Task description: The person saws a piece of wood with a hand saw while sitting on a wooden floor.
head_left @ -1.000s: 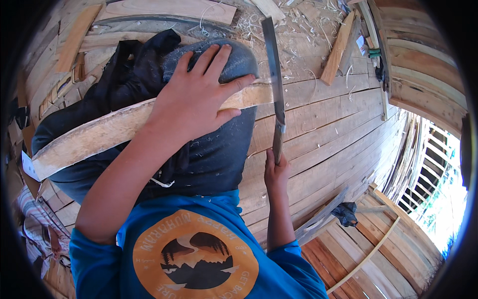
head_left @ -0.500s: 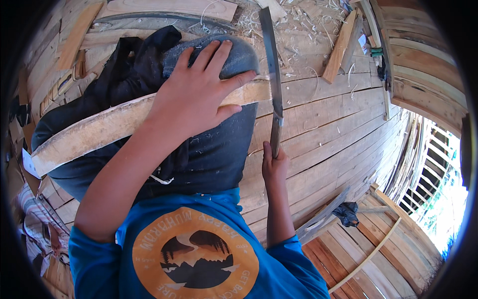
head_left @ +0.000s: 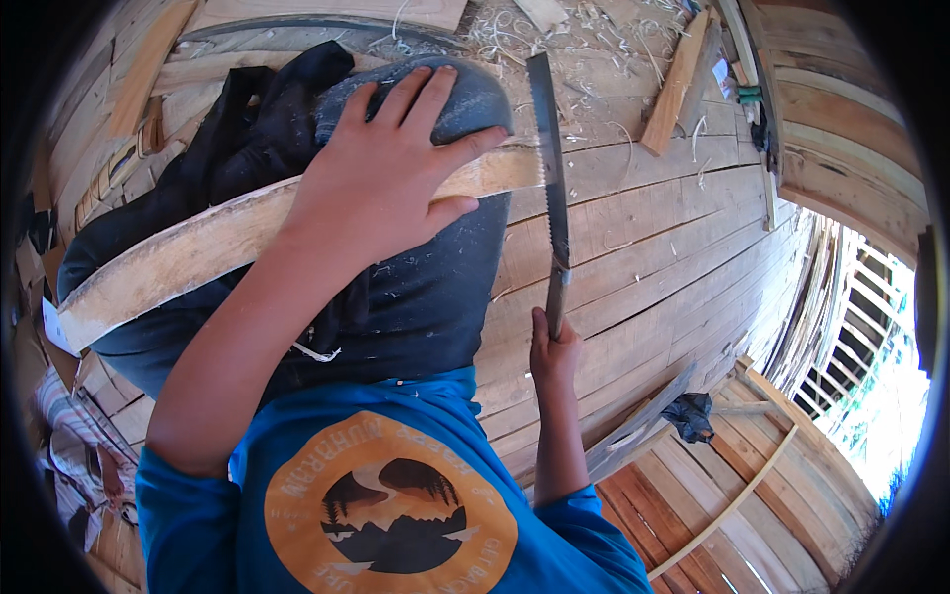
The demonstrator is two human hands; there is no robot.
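Wood strip (head_left: 198,247) here is long, pale and curved, freshly cut looking, with rougher darker edges. It lies across the person's lap, over the dark trousers (head_left: 426,297), running from lower left up toward the saw. Left hand (head_left: 381,173) is spread wide and pressed flat on top of it, fingers splayed, pinning it against the knee. Right hand (head_left: 552,346) is closed around the handle of a hand saw (head_left: 549,178), whose blade stands nearly upright in the head view with its teeth meeting the right end of the strip.

Room-wise, the plank floor (head_left: 673,247) to the right of the saw is mostly bare, with shavings (head_left: 515,30) scattered further up and a short offcut (head_left: 678,84) lying beyond. Right side drops off at a floor edge with slats below.

Round orange patch (head_left: 391,505) sits on the blue shirt, with a dark landscape shape inside.
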